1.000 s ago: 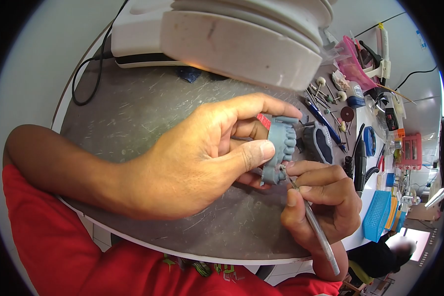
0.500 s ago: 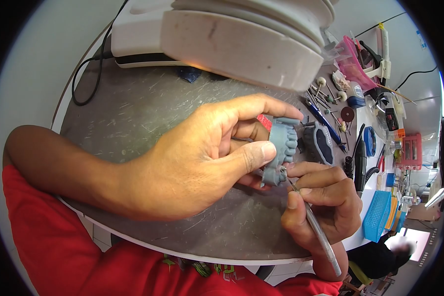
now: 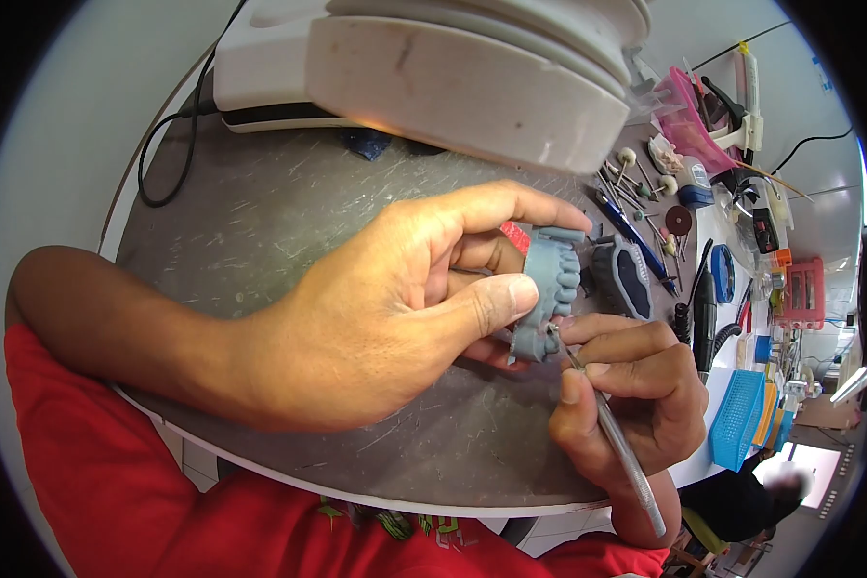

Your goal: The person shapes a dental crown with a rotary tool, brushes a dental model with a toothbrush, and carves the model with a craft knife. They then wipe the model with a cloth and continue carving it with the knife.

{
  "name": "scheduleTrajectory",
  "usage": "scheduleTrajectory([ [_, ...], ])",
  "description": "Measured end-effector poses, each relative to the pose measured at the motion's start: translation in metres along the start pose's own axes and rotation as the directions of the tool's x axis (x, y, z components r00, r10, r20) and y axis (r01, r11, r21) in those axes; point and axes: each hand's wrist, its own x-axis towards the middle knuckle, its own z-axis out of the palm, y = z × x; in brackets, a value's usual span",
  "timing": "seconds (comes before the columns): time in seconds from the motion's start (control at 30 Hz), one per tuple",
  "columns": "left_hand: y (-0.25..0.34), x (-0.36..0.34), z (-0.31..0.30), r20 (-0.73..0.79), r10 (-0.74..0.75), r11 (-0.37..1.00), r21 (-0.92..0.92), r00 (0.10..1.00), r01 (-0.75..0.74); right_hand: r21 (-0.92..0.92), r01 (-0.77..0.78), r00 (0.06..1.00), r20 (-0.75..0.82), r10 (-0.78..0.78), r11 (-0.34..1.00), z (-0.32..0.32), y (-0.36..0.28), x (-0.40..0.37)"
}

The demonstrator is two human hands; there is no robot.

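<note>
A grey-blue dental model (image 3: 547, 275) with a row of teeth is gripped by my left hand (image 3: 405, 299), thumb on its near face and index finger at its top end. Pinched in my right hand (image 3: 636, 390) is a thin metal hand tool (image 3: 628, 460), whose tip touches the lower part of the model. A second grey dental model (image 3: 622, 277) lies on the dark tabletop (image 3: 260, 222) just right of the held one. Something red (image 3: 516, 235) shows behind the held model.
A white lamp head (image 3: 467, 87) hangs above the hands. Several burs and a blue pen (image 3: 636, 236) lie at the upper right. Beyond are a pink container (image 3: 689, 120), a black handpiece (image 3: 704, 318) and a blue basket (image 3: 737, 421). A person in dark clothing (image 3: 732, 506) is at lower right.
Both hands and the model keep nearly the same place. The lamp head appears slightly further left and up in view.
</note>
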Motion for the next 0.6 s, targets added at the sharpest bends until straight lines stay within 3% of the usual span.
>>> scheduleTrajectory([
  [0.6, -0.0001, -0.0004, -0.0004, 0.005, 0.001, 1.0, 0.004, 1.0, -0.001, 0.016, -0.009, 1.0, -0.004, 0.009, 1.0, 0.0009, -0.0011, -0.0004],
])
